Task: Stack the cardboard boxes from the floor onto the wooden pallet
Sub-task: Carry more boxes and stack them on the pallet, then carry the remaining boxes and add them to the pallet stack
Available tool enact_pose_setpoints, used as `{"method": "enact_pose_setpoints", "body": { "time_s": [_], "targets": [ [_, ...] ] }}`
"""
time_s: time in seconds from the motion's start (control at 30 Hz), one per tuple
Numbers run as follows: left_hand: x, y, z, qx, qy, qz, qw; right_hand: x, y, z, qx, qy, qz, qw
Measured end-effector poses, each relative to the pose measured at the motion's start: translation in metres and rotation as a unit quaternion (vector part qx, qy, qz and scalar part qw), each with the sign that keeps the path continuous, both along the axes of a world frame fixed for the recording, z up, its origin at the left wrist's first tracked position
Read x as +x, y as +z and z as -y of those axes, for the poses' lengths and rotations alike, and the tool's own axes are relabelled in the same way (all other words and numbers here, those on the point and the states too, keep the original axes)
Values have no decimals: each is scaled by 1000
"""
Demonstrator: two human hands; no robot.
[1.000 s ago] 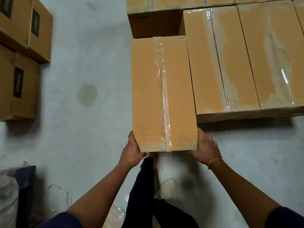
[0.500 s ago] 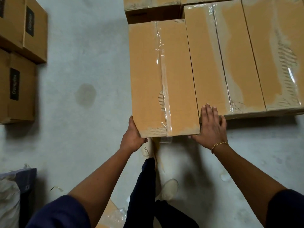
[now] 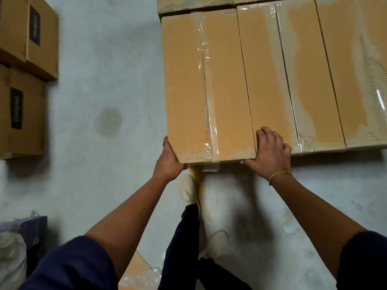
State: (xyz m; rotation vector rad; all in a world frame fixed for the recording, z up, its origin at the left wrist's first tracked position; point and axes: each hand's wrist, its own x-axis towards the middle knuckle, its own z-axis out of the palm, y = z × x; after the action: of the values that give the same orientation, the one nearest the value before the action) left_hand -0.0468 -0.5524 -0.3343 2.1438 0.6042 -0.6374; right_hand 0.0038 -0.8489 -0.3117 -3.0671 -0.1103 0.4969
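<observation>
A long taped cardboard box [image 3: 184, 86] lies at the left end of a row of like boxes, flush against its neighbour [image 3: 263, 80]. My left hand [image 3: 169, 162] grips its near left corner, thumb up the side. My right hand [image 3: 270, 151] holds the near right corner, fingers curled over the top edges of this box and the neighbouring one. The wooden pallet is hidden under the boxes.
Two more cardboard boxes [image 3: 25, 114] with black labels sit on the concrete floor at the left. More stacked boxes [image 3: 356, 70] fill the right. My feet in white shoes [image 3: 188, 189] stand just before the stack. Plastic-wrapped items [image 3: 12, 248] lie at bottom left.
The box has slid forward and come level beside the row. My right hand moved from under the box's end onto its near right corner.
</observation>
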Motion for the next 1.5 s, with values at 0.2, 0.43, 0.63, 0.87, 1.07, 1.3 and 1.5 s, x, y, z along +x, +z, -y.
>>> {"method": "enact_pose_setpoints", "body": {
  "time_s": [0.2,0.43,0.63,0.87,1.07,1.3,1.5],
  "targets": [
    [6,6,1,2,1,-5,1000,4,-4,-1,3,-12,11,1000],
    [10,17,-1,9,-22,-26,999,6,2,-1,4,-13,-37,999],
    [19,63,-5,-2,-35,-44,998,10,38,0,33,-11,-141,989],
    [22,154,-16,39,-45,-2,998,11,125,-6,89,-27,-146,985],
    [11,235,-22,71,-47,50,995,1,209,-8,116,-31,-99,988],
    [-28,318,-17,72,-46,125,988,-34,294,-6,125,-24,-54,990],
    [-61,375,-28,69,-35,160,984,-68,347,-8,125,-4,-37,991]
  ]
}}
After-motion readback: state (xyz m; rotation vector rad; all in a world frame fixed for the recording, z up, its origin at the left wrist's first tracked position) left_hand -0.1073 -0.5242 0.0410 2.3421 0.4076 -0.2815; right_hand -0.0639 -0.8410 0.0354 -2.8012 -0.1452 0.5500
